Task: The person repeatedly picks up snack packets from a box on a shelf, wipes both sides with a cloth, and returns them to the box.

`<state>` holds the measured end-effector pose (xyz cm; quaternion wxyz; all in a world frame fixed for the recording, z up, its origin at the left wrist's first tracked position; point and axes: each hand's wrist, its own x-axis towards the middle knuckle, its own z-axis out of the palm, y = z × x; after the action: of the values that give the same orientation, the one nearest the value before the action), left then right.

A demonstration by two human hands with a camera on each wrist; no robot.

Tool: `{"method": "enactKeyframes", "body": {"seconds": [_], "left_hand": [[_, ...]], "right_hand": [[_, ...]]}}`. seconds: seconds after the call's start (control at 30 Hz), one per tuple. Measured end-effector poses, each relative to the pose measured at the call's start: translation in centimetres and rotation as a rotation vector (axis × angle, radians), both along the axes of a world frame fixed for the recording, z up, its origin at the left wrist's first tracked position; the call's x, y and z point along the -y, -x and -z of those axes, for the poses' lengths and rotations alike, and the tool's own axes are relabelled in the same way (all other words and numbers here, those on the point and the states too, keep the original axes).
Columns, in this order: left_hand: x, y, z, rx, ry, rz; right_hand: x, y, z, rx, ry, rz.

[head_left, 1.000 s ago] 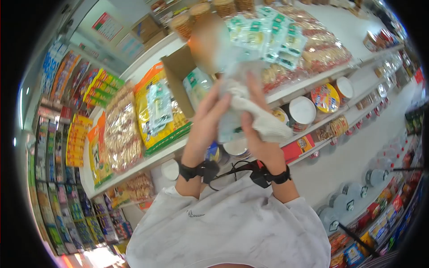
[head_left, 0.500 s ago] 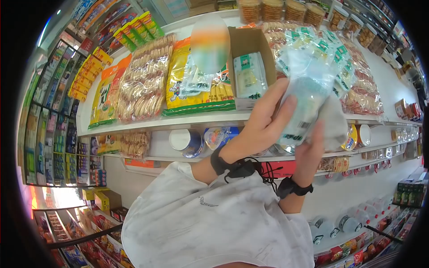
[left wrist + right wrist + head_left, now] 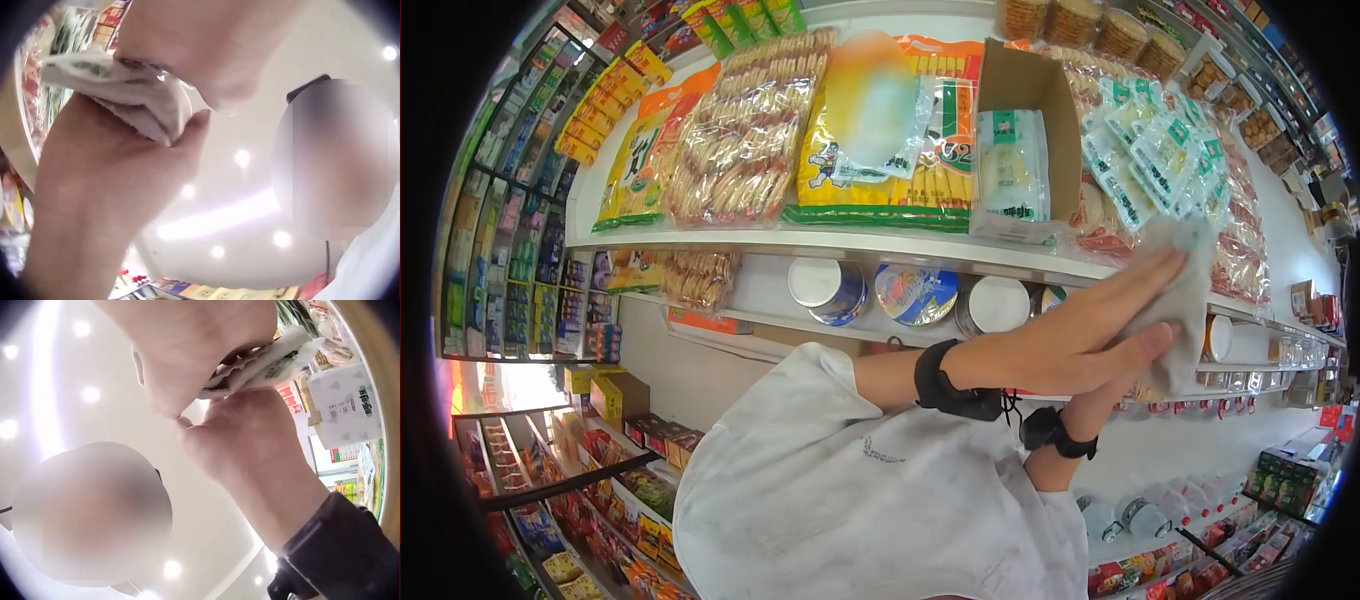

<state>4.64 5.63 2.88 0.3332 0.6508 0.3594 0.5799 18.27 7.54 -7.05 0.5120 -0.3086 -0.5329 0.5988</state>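
Note:
My left hand [image 3: 1070, 335] and right hand [image 3: 1112, 388] come together around a greyish-white cloth [image 3: 1175, 330] over the shelf's front edge. A small white-and-green food packet [image 3: 84, 70] pokes out of the cloth [image 3: 150, 112] in the left wrist view. The left hand pinches the packet through the cloth, thumb towards me. Lower down, the right hand grips the cloth, its fingers mostly hidden behind the left. Just beyond lies a pile of similar packets [image 3: 1155, 150]. An open cardboard box [image 3: 1045, 100] to the left holds more packets [image 3: 1012, 165].
Left of the box, several packets lie on a yellow bag [image 3: 830, 160], beside a clear bag of stacked snacks [image 3: 745, 130]. Round snack jars [image 3: 1120, 42] line the back. Tubs [image 3: 825, 285] stand on the shelf below the shelf edge [image 3: 850, 243]. Large water bottles [image 3: 1145, 515] are lower right.
Both hands have moved right in the head view. The packet, broadly visible half a second ago, is now mostly covered by cloth and hands. The head view has turned.

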Motion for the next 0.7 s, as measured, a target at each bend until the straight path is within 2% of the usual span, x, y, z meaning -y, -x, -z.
{"method": "enactKeyframes", "body": {"seconds": [0.03, 0.13, 0.23, 0.27, 0.33, 0.4, 0.43, 0.53, 0.57, 0.63, 0.67, 0.7], "left_hand": [[0.1, -0.2, -0.2, 0.092, 0.042, 0.085], [0.7, -1.1, 0.2, 0.476, 0.094, -0.053], [-0.4, 3.0, 0.4, 0.331, 0.050, -0.505], [-0.6, 4.0, 0.0, 0.541, 0.062, -0.464], [-1.1, 5.1, -1.3, 0.967, 0.092, -0.338], [-1.0, 5.7, -1.6, 1.081, 0.062, -0.239], [-1.0, 5.9, -1.6, 1.138, 0.047, -0.192], [-1.1, 5.7, -1.5, 1.100, 0.070, -0.365], [-0.5, 6.0, -1.0, 1.010, 0.133, -0.422], [-0.8, 5.1, -0.5, 0.803, 0.234, -0.420], [-0.6, 5.0, -0.7, 0.674, 0.259, -0.435], [-0.8, 5.3, -0.8, 0.545, 0.274, -0.459]], "right_hand": [[0.1, 0.2, -0.3, 0.007, -0.010, -0.007], [0.2, 1.9, -1.5, 0.005, -0.075, -0.042], [-0.2, 4.3, -3.8, 0.060, -0.352, -0.119], [-0.6, 4.3, -4.9, 0.271, -0.635, -0.162], [-1.1, 4.1, -5.8, 0.452, -0.810, -0.183], [-1.1, 3.7, -6.0, 0.364, -0.582, -0.134], [-2.0, 2.6, -6.8, 0.514, -0.581, -0.031], [-1.6, 2.2, -4.3, -0.202, 0.211, 0.040], [-1.0, 1.5, -2.1, 0.063, 0.154, -0.078], [-0.7, 1.4, -3.6, 0.305, 0.091, -0.077], [-0.7, 2.9, -6.1, 0.261, 0.090, -0.032], [-1.1, 3.1, -6.1, 0.223, 0.058, -0.001]]}}
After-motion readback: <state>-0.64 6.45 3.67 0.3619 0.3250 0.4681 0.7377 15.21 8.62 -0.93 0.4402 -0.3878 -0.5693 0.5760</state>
